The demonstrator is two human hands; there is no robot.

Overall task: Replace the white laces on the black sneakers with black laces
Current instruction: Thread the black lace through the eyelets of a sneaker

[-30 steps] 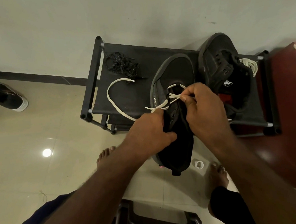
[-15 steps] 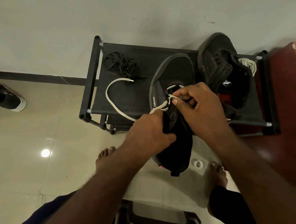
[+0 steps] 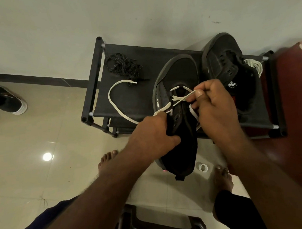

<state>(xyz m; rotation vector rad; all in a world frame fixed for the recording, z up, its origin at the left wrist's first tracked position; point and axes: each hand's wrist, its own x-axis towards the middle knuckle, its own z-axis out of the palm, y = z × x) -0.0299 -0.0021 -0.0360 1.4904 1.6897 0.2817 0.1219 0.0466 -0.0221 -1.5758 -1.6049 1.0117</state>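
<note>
1. A white lace (image 3: 162, 108), soft and limp, crosses the toe-end eyelets of a black sneaker (image 3: 177, 73) held over the shoe rack's (image 3: 148, 54) front edge. It is likely best pinched close to an eyelet.
2. The right hand (image 3: 215, 107) pinches one strand, while the left hand (image 3: 151, 132) grips the sneaker's side.
3. Black laces (image 3: 122, 66) lie bundled near the rack's back left corner, and a second sneaker (image 3: 228, 65) rests at its right end.

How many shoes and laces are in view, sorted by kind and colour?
Black sneakers at the rack: 2, the held sneaker and the resting sneaker
Dark shoe on the floor: 1
White laces: 2, the threaded lace and the loose bundle
Black lace pile: 1
Total: 6
</note>
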